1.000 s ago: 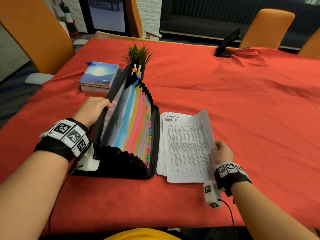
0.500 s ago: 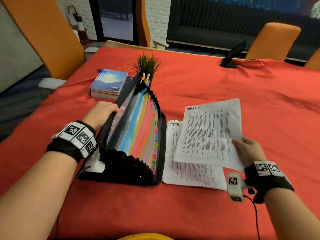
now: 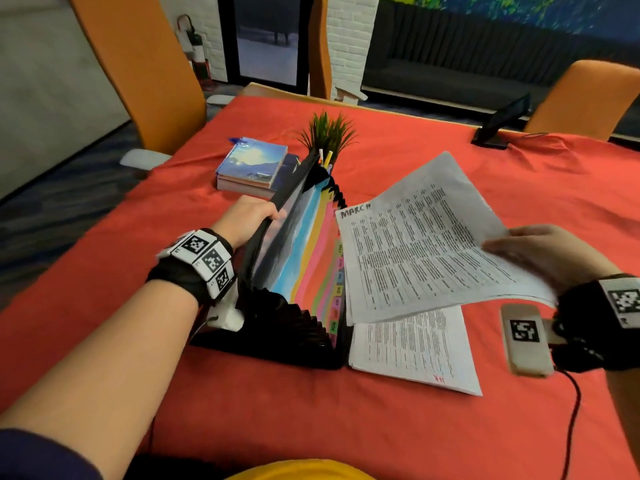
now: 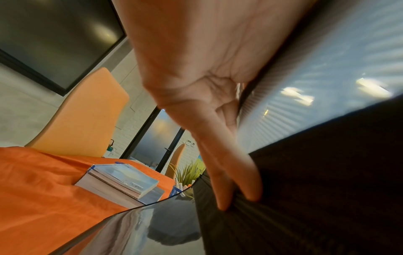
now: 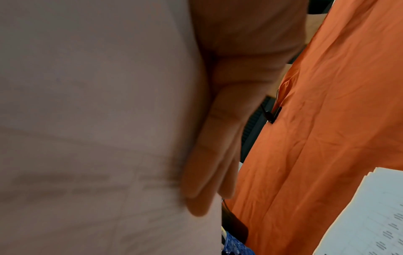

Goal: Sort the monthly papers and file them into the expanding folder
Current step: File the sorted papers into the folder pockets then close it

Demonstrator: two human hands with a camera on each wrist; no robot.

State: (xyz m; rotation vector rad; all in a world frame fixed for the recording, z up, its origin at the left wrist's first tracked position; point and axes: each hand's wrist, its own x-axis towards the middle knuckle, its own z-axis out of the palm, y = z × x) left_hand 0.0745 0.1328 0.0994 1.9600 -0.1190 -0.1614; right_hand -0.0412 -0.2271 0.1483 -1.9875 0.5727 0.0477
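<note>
A black expanding folder (image 3: 298,271) stands open on the red cloth, its coloured dividers and month tabs fanned out. My left hand (image 3: 247,216) grips the folder's raised front flap (image 4: 327,86), fingers (image 4: 231,172) on its outer side. My right hand (image 3: 540,252) pinches the right edge of a printed sheet headed MARCH (image 3: 422,244), held in the air just right of the dividers; the sheet's underside (image 5: 98,120) fills the right wrist view, with fingers (image 5: 218,155) flat beneath it. A stack of printed papers (image 3: 412,344) lies flat right of the folder.
Behind the folder are two stacked books (image 3: 254,166), a small green plant (image 3: 329,133) and a pen cup. A dark tablet on a stand (image 3: 502,123) sits at the far right. Orange chairs (image 3: 138,71) surround the table.
My right hand lifted the MARCH sheet off the stack and carried it up and left toward the folder's dividers. The left hand kept holding the flap open.
</note>
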